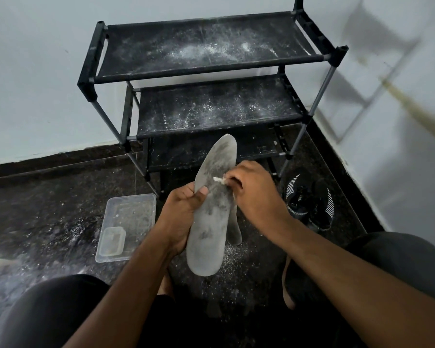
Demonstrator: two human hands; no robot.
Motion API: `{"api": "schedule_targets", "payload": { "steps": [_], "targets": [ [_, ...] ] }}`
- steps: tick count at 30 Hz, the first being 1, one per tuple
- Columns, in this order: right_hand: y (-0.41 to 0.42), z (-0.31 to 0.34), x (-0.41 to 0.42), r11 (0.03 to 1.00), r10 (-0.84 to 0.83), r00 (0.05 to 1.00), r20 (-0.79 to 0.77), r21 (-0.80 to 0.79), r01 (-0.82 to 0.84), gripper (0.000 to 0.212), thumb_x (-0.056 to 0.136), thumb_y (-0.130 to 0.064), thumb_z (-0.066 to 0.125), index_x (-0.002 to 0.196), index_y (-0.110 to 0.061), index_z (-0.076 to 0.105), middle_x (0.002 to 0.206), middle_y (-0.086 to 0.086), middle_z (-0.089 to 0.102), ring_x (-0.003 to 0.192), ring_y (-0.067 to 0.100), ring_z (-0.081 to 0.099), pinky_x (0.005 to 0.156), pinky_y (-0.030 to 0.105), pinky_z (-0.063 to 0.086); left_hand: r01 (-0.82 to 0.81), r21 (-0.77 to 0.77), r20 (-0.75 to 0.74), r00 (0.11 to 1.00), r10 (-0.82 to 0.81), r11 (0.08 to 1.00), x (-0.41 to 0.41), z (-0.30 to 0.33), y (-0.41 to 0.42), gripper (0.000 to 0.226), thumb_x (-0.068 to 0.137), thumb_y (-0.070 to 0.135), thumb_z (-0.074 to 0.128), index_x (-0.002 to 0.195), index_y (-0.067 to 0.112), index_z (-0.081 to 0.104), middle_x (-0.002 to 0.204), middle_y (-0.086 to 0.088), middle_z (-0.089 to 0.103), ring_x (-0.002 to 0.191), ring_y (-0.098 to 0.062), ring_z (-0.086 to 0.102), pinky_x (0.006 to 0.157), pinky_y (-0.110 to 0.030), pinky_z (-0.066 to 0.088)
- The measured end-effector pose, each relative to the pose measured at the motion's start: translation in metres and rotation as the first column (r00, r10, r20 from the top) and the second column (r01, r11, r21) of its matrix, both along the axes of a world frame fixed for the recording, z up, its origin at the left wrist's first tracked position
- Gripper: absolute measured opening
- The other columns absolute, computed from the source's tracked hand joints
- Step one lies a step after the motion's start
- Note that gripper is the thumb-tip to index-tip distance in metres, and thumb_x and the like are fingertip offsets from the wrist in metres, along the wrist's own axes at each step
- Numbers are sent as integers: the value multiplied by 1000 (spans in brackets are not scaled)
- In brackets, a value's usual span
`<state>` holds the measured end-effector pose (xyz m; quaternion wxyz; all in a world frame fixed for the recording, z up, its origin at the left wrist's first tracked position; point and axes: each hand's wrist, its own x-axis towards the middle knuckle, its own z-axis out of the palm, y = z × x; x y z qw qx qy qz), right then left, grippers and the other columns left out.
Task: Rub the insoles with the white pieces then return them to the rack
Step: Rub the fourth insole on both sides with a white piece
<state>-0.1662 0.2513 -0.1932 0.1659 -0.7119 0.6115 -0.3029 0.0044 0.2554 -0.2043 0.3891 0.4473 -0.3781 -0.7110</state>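
My left hand [183,217] gripping grey insole [212,209] at frame centre, thumb curled over its left edge, my right hand [251,189] pinching white piece [218,180] against insole's right side, dusty black rack [211,79] above, second insole [234,227] behind.

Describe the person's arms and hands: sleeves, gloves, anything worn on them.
Both forearms are bare as far as the frame shows, with no sleeves in view. The left hand and right hand wear no gloves. No watch, ring or band shows on either wrist or on the fingers.
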Motion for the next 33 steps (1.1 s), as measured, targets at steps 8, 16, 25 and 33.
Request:
{"api": "schedule_targets", "payload": {
  "steps": [8,16,25,33],
  "targets": [
    [8,-2,7,991,127,987,-102,-37,-131,12,91,-22,66,94,-14,73,93,-4,62,93,9,45,81,23,43,32,19,-50,998,-31,999,-2,-1,1,26,103,10,49,102,5,75,99,-21,73,85,-29,71,74,-37,62],
    [11,-8,12,972,190,979,-73,-124,-198,11,88,-28,68,92,-21,75,86,-8,68,88,14,49,76,38,45,161,33,-140,978,-155,986,-2,4,3,19,96,-9,48,109,-12,61,104,-31,66,91,-35,70,82,-43,63],
    [8,-2,12,961,210,978,-12,-180,-208,5,84,-22,73,84,-18,75,84,-7,69,87,16,51,76,37,44,182,37,-90,980,-178,983,-4,-2,3,28,89,-11,53,117,-16,55,114,-37,60,104,-45,64,88,-50,59],
    [1,-4,9,977,110,992,57,-189,-97,5,86,-18,69,85,-18,74,86,-7,67,89,15,49,77,40,46,206,10,-76,976,-205,978,-9,1,6,25,94,-17,45,108,-9,65,102,-28,70,96,-36,71,80,-39,61]
  ]
}}
